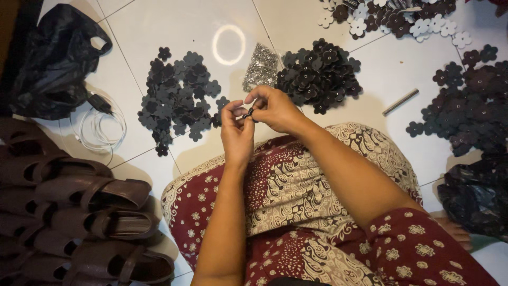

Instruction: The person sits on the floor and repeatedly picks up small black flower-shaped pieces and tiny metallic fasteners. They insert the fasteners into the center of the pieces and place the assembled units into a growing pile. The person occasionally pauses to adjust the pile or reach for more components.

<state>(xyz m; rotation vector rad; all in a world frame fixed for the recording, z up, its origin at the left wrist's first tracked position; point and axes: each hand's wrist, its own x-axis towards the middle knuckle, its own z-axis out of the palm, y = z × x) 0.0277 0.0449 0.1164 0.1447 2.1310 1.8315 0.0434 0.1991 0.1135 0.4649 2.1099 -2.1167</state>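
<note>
Seated on a white tiled floor (159,26), lap draped in a maroon and cream patterned cloth (296,196). Both hands raised together over the knee. Left hand (236,132) with thumb and forefinger pinched shut on a small dark flower-shaped leather piece (250,114); right hand (275,108) curled over from the other side, fingertips closed on the same piece, so that both grips meet on it. Little of the piece visible between the fingers; whether a stud sits in it cannot be told.

Just beyond the grip, a small heap of silvery metal studs (261,67) on the floor. Beyond and to the left of the grip, a loose spread of flat dark grey flower-shaped cutouts (177,95). Beyond and to the right, a tighter pile of dark flowers with small bright centres (320,74). Farther right of the grip, a short metal rod (400,101) lying on the tiles, and past it another broad scatter of dark flowers (471,100). Well beyond, at the top edge, a mix of white and dark flower cutouts (397,18).

Far left of the grip, a crumpled black plastic bag (53,58) with a coiled white cable (100,130) beside it. Nearer, to the left and below the grip, a stack of brown strapped sandals (79,212). Far right and below, a second black plastic bag (476,193).
</note>
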